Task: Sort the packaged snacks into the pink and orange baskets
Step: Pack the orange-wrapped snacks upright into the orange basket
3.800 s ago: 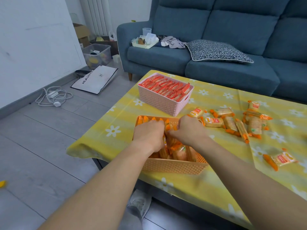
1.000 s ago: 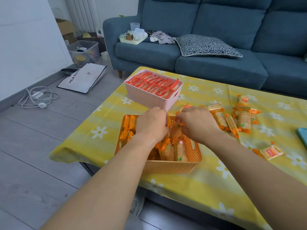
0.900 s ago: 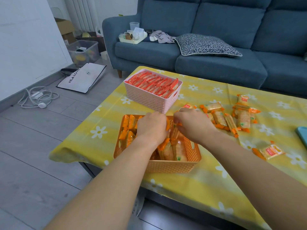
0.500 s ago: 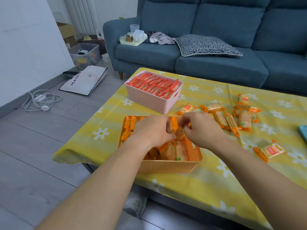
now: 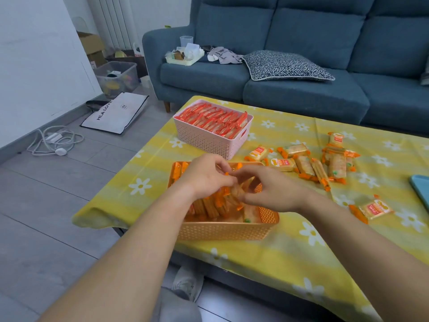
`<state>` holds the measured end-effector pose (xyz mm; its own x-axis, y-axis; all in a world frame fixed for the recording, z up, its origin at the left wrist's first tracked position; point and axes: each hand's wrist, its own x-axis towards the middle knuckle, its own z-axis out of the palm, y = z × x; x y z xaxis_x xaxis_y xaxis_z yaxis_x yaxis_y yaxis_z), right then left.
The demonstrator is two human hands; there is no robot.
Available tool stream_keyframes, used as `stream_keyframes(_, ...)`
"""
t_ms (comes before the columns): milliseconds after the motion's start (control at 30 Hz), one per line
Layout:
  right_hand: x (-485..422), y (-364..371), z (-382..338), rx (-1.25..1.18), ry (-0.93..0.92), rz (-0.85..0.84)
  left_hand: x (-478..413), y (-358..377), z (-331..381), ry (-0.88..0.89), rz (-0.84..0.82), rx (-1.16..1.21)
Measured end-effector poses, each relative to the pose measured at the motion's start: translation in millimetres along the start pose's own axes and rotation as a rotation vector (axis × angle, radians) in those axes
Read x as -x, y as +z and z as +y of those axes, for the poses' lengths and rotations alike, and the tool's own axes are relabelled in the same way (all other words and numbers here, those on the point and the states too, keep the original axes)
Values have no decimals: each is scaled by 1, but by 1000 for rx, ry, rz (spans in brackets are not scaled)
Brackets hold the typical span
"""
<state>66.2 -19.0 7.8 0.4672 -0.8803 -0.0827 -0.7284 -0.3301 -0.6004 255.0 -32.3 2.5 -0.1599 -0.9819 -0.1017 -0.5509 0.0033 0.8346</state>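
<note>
The orange basket stands near the table's front edge, partly filled with upright orange-ended snack packs. Both my hands hover over it. My left hand and my right hand have curled fingers that pinch orange-ended packs among those in the basket. The pink basket behind it is packed full of red-wrapped snacks. Several loose orange-ended packs lie on the yellow flowered cloth to the right, and one more pack lies apart near the right edge.
A blue sofa runs behind the table with a patterned cushion and a tray of items. A teal object lies at the table's right edge. On the floor at left lie a white bag and a coiled cable.
Both hands have stayed over the orange basket, shifting among its packs, and have drawn closer together at the basket's back. The camera has moved slightly.
</note>
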Motion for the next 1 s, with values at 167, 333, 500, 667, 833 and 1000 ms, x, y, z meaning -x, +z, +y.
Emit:
stream_keyframes(167,-11,14,-3,69,-5,79,3,5,2,-30,-7,125)
stream_keyframes(333,-11,13,4,108,38,151,4,-3,0,90,68,59)
stream_keyframes(500,-14,16,4,100,226,300,1,-10,-7,98,-71,-414)
stream_keyframes(667,-20,26,-14,289,350,241,3,-2,-5,8,-210,-718)
stream_keyframes(833,-24,44,-28,367,420,167,4,-2,-3,-23,-239,-808)
stream_keyframes(1000,-23,38,-26,-23,487,40,6,3,-5,44,-81,-810)
